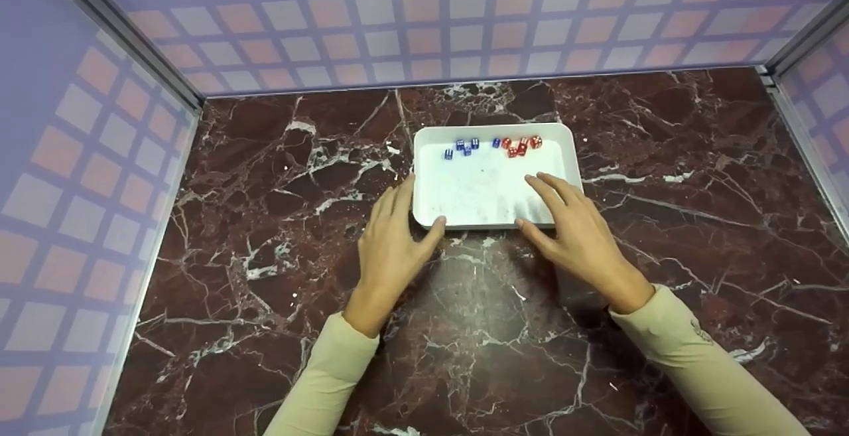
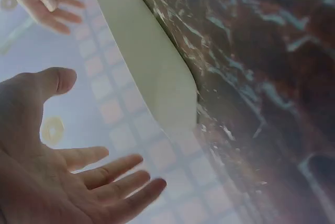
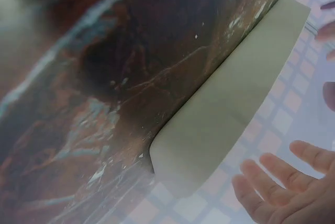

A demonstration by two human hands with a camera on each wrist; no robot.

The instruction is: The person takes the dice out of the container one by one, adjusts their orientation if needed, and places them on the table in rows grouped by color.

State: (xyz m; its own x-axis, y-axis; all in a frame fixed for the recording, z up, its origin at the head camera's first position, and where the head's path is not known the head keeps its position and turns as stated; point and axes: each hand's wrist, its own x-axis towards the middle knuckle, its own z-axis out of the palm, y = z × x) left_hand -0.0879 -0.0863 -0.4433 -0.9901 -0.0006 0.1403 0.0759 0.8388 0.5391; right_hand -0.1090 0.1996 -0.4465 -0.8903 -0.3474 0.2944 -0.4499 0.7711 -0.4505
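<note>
A white rectangular tray point(image 1: 494, 187) lies on the dark marbled surface, with dice along its far side. Several blue dice point(image 1: 467, 150) are grouped left of centre; one more blue die point(image 1: 495, 143) sits beside the several red dice point(image 1: 522, 148) on the right. My left hand point(image 1: 394, 243) is at the tray's near left corner, fingers extended and thumb near the front rim. Over the near right part of the tray, my right hand point(image 1: 574, 233) has its fingers spread. In the left wrist view, the left hand point(image 2: 89, 177) holds nothing; the right hand point(image 3: 288, 192) is likewise without an object in its own view.
Purple walls point(image 1: 265, 31) with pink and pale squares enclose the surface at the back and both sides. Marbled tabletop point(image 1: 278, 323) extends around the tray. Metal strips point(image 1: 119, 31) run up the corners.
</note>
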